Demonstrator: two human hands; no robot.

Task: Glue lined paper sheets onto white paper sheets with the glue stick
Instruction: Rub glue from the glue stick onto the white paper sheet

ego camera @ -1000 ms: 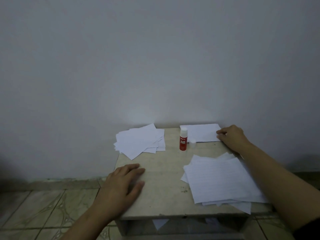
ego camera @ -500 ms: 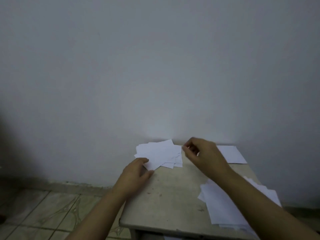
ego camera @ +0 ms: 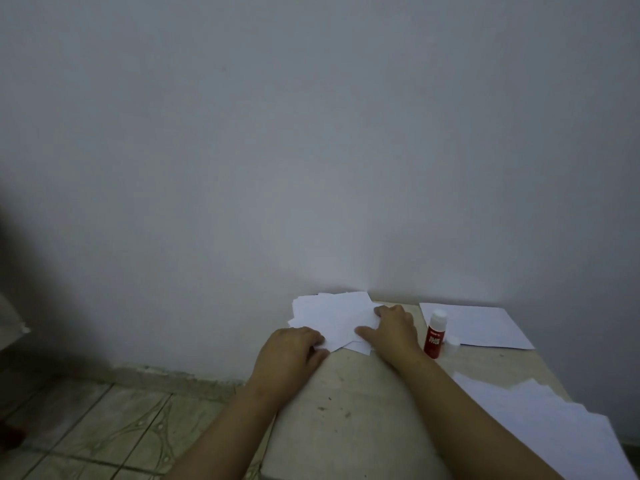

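Both hands have come together on the loose pile of white paper (ego camera: 330,315) at the back of the desk (ego camera: 349,403), low in the frame's middle. The right hand (ego camera: 393,329), which was at the far sheet (ego camera: 476,323) a second ago, now lies with fingers spread flat on the pile; the left hand (ego camera: 291,348) curls over its near corner, probably to draw off one sheet, though whether it pinches anything is hidden. The glue stick (ego camera: 434,336) stands upright just right of the right hand, its loose cap (ego camera: 452,342) beside it. The lined sheets (ego camera: 540,420) are cut off at lower right.

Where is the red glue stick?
The glue stick stands upright on the table, just right of the right hand, with its cap beside it.
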